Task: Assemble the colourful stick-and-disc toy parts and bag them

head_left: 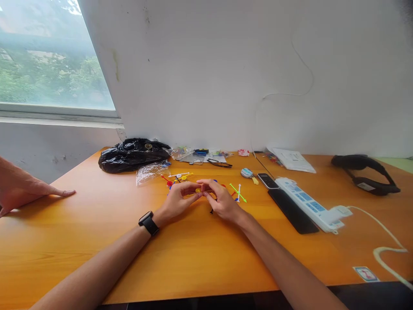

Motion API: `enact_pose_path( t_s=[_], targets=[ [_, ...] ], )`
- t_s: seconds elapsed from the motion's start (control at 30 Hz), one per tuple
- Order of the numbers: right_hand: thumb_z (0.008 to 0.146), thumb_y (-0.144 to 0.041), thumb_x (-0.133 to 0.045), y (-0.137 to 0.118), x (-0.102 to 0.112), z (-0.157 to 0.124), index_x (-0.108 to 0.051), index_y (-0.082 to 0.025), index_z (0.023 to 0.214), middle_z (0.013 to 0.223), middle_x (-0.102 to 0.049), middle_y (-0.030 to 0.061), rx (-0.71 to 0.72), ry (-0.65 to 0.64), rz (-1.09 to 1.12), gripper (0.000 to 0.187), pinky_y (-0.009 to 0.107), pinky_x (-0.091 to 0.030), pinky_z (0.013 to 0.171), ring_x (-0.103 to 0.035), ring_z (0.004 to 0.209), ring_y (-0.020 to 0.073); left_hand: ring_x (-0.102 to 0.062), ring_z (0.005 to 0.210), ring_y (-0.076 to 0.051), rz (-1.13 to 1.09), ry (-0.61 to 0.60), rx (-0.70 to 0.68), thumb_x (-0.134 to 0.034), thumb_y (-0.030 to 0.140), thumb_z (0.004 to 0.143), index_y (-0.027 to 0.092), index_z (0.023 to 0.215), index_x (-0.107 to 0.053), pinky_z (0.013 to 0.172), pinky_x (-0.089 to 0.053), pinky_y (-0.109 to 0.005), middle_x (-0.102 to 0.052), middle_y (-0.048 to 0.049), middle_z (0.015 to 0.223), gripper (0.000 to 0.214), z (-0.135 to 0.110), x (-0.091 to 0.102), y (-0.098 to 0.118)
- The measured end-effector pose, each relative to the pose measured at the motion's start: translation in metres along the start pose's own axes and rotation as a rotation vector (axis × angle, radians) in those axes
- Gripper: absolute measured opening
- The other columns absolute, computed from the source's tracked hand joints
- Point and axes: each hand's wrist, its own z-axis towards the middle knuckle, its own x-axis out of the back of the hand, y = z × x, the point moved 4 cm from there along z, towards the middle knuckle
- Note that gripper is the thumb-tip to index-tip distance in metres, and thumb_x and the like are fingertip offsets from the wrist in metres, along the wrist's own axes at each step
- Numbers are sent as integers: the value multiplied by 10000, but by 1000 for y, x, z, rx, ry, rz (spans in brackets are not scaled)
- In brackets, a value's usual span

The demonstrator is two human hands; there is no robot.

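Observation:
My left hand (pixel 179 200), with a black watch on its wrist, and my right hand (pixel 221 199) meet at the middle of the orange table (pixel 97 241). Both pinch a small yellow piece (pixel 198 190) between their fingertips. Around them lie loose coloured plastic sticks and connectors: red, white and yellow ones (pixel 179 176) just behind my left hand, green and white sticks (pixel 238 192) right of my right hand.
Another person's hand (pixel 22 187) rests on the table's left edge. A black plastic bag (pixel 132 154), clear bags, glasses (pixel 219 163), a phone (pixel 267 181), a white power strip (pixel 308 204), papers (pixel 292 159) and a black head strap (pixel 368 172) lie along the back and right.

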Motion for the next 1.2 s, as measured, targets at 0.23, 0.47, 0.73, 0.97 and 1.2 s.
enact_pose_path(
  t_s=[0.23, 0.47, 0.73, 0.97, 1.2],
  targets=[
    [1050, -135, -500, -8, 1, 0, -588, -277, 1386, 1211, -668, 73, 66, -50, -77, 375, 354, -533, 987, -649, 1114, 209, -769, 1059, -270, 66, -53, -16, -731, 354, 964, 144, 1166, -799, 957, -635, -382, -798, -124, 1186, 299, 0, -1, -2],
    [1010, -117, -510, -10, 9, 3, -606, -221, 1259, 1184, -674, 105, 113, 4, -291, 287, 399, -498, 990, -620, 1118, 252, -777, 938, -245, 135, -25, 15, -720, 388, 962, 141, 1082, -808, 871, -643, -350, -818, -117, 1067, 289, -1, -2, -6],
    [877, -137, -585, 28, 83, -1, -705, -212, 872, 917, -737, 39, -281, -75, -527, 141, 311, -451, 730, -647, 827, 203, -781, 898, -248, 107, -46, 72, -774, 438, 915, 134, 1065, -806, 831, -641, -358, -827, -119, 1027, 340, 2, 0, -13],
    [796, -183, -705, 69, 88, -24, -745, -209, 848, 910, -736, 40, -456, -335, -385, 70, 273, -471, 686, -671, 807, 201, -743, 861, -208, 190, -80, 54, -685, 472, 983, 159, 1201, -724, 755, -599, -306, -786, -93, 976, 383, -1, -8, -7],
    [815, -225, -733, 60, 81, -22, -748, -212, 873, 918, -725, 25, -446, -383, -297, 61, 260, -464, 683, -641, 782, 176, -689, 820, -200, 472, -136, 25, -607, 442, 1031, 197, 1120, -694, 744, -559, -319, -755, -73, 987, 275, -3, -13, -25]
  ],
)
